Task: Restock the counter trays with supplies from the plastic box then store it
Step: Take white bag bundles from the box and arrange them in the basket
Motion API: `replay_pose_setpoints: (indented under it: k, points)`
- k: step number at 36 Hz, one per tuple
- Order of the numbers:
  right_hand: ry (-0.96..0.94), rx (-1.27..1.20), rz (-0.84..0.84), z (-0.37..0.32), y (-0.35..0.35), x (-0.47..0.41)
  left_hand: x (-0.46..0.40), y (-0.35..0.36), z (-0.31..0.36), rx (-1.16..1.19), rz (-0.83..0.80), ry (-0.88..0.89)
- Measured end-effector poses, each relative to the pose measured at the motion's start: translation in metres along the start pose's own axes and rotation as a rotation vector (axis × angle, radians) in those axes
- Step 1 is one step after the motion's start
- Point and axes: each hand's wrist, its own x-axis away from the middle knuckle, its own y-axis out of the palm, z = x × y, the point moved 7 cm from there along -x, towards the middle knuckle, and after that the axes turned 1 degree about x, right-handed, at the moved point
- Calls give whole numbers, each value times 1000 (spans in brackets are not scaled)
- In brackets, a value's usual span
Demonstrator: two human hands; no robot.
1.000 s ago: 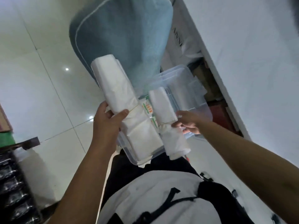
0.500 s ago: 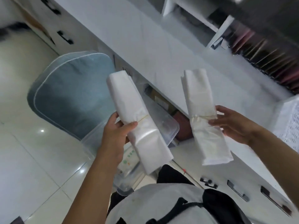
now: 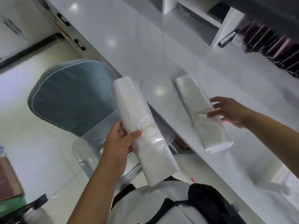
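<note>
Two banded rolls of white plastic bags in view, one per hand. Left hand (image 3: 119,143) wrapped around the larger roll (image 3: 142,130), thumb across the front just below its rubber band, fingers curled behind; roll held tilted in the air, lower end toward the body, upper end reaching over the edge of the white worktop (image 3: 129,46). Right hand (image 3: 226,111) at the smaller roll (image 3: 202,113), thumb and fingertips pinching its right edge at the rubber band; roll lying low over the worktop, whether touching it or just above cannot be told. Both grips closed on their rolls. Clear plastic box (image 3: 90,143) below the worktop edge, resting on the blue cushioned chair seat (image 3: 69,97), partly hidden behind the left forearm and the larger roll; printed packets faintly visible inside. Black drawer handles (image 3: 79,44) along the worktop front, left of the chair. Dark and pink folders (image 3: 275,46) stacked at the far side of the worktop.
</note>
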Motion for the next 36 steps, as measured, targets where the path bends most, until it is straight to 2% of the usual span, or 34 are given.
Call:
replay_pose_setpoints:
  k: [6,12,17,19,21,23,25,28,31,36]
  points:
    - [-86,262,33,10,-11,-12,1,23,-24,9,73,-41]
    - [-313,758,21,7,-1,1,2,41,-34,14,114,-58]
    - [-317,774,126,11,-2,14,-3,56,-30,-22,85,-36]
    - [-364,690,220,1,-4,24,-3,61,-27,-36,66,-25]
    - [-367,389,234,-8,-3,39,-2,68,-24,-49,28,-15]
    - [-295,-10,70,-11,10,56,0,79,-22,-66,-34,-12]
    - [-227,-223,-115,-12,30,72,1,93,-21,-80,-113,-16]
    - [-194,-289,-184,-5,48,88,6,116,-22,-115,-235,-32]
    - [-177,-383,-128,5,48,105,13,136,-21,-180,-402,-42]
    - [-184,-514,28,29,22,156,38,175,-25,-313,-781,-96]
